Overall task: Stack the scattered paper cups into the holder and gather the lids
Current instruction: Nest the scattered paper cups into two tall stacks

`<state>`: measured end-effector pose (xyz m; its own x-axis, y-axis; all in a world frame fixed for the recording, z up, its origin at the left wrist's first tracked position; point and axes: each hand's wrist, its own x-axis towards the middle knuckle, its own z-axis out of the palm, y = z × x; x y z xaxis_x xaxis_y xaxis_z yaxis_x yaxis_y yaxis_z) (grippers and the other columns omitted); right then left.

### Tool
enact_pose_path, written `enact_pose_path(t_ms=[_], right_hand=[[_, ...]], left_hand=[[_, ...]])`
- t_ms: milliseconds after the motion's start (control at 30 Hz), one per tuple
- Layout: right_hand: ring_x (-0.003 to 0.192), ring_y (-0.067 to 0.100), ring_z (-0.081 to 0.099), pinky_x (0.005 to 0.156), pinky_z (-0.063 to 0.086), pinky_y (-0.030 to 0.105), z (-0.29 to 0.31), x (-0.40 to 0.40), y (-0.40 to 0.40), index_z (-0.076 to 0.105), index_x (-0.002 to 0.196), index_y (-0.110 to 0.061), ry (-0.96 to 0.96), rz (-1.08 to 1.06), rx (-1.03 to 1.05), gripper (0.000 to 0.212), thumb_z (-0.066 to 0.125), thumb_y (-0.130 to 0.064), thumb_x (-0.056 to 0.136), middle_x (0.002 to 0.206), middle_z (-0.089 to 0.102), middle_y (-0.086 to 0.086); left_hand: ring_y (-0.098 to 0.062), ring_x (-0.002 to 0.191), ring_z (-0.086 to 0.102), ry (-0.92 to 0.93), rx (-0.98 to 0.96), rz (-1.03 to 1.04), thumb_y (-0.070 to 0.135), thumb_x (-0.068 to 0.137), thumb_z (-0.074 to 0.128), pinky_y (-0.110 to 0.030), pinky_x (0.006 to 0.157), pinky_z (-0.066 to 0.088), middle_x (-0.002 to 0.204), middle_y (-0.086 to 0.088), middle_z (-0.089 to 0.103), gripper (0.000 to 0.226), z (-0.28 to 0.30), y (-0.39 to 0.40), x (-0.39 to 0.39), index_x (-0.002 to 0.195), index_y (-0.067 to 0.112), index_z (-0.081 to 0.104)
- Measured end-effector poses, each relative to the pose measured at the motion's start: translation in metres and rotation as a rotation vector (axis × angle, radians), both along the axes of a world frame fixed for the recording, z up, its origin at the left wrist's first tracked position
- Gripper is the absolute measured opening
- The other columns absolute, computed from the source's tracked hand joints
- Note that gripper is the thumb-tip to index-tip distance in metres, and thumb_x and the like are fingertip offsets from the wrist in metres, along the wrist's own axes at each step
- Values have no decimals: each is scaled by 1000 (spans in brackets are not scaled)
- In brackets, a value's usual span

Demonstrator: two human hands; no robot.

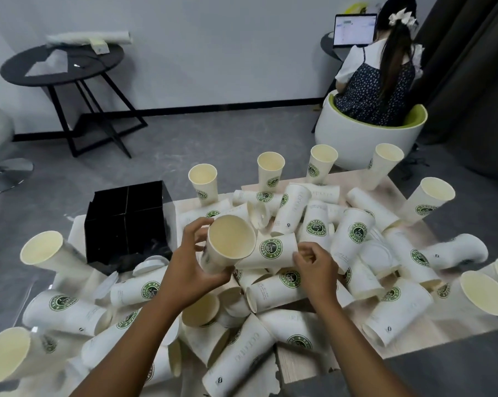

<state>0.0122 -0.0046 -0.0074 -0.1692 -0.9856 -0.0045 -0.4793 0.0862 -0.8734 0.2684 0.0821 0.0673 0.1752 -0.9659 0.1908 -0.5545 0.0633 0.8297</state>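
Note:
Several white paper cups with green logos lie scattered and piled over a low table [457, 330]. My left hand [189, 263] grips one upright cup [227, 247] above the pile, its mouth tilted toward me. My right hand [316, 260] pinches the base end of a cup lying on its side [272, 250], just right of the held cup. A black holder [127, 222] with four compartments stands at the table's back left. White lids [148, 265] lie in front of the holder, and another lid [378, 255] rests among the cups at right.
Upright cups [270, 170] line the table's far edge. Beyond it, a person sits in a white and green tub chair [368, 138] facing a laptop. A round black side table [64, 64] stands at the back left on grey floor.

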Motion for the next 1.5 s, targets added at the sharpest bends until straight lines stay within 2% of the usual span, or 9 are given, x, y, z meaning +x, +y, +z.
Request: enact_pose_path(t_ms=[133, 267, 400, 500, 700, 833, 1033, 1200, 1500], right_hand=[[67, 0, 58, 64, 43, 10, 29, 10, 6, 78, 94, -17, -55, 100, -128, 20, 74, 1, 85, 78, 68, -11], [66, 6, 57, 65, 43, 11, 82, 35, 8, 78, 91, -16, -14, 244, -351, 19, 77, 2, 84, 85, 70, -11], [61, 13, 52, 59, 46, 25, 142, 75, 13, 77, 93, -11, -57, 412, -571, 21, 78, 6, 82, 83, 67, -6], [61, 17, 50, 57, 45, 32, 174, 113, 26, 76, 93, -10, -90, 556, -686, 21, 79, 7, 81, 82, 67, -2], [66, 14, 53, 60, 43, 19, 211, 196, 70, 77, 94, -9, -167, 794, -763, 20, 81, 5, 81, 89, 69, -3], [73, 7, 59, 65, 45, 14, 232, 236, 105, 78, 97, -6, -253, 913, -779, 15, 79, 1, 84, 91, 70, 2], [74, 6, 58, 68, 43, 11, 248, 274, 147, 78, 99, -7, -305, 1014, -782, 12, 77, -7, 87, 92, 69, 2], [77, -1, 59, 70, 45, 8, 253, 290, 167, 77, 99, -5, -301, 1042, -797, 13, 77, -5, 87, 93, 69, 4], [77, 3, 59, 69, 47, 11, 254, 300, 198, 76, 97, -6, -288, 996, -864, 9, 76, -6, 88, 95, 69, 5]], left_hand=[[0, 117, 60, 14, -27, 44, 28, 57, 92, -12, 92, 46, 125, 23, 60, 99, 14, 7, 7, 128, 63, 32], [-10, 118, 63, 36, -82, 119, 35, 58, 92, -32, 95, 53, 125, 18, 64, 97, 37, 20, 25, 132, 56, 33], [-5, 120, 61, 68, -163, 247, 46, 56, 89, -22, 94, 52, 126, 29, 58, 94, 71, 49, 55, 133, 44, 36], [-1, 117, 62, 72, -237, 374, 46, 53, 87, -26, 89, 54, 128, 31, 55, 91, 97, 85, 86, 126, 57, 34], [-12, 119, 64, 39, -315, 593, 42, 54, 90, -41, 96, 56, 135, 21, 56, 95, 137, 187, 143, 128, 56, 33], [-2, 112, 64, 0, -328, 691, 39, 55, 88, -21, 91, 55, 123, 41, 55, 94, 152, 251, 156, 129, 53, 31], [-16, 115, 66, 92, -303, 798, 33, 54, 91, -39, 93, 57, 121, 26, 62, 97, 123, 309, 163, 130, 52, 34], [-8, 120, 64, 152, -217, 806, 30, 54, 92, -19, 92, 53, 126, 29, 59, 95, 89, 320, 164, 127, 54, 36], [-4, 120, 62, 223, -87, 788, 11, 62, 97, -20, 93, 54, 125, 31, 58, 101, 37, 331, 175, 132, 48, 35]])
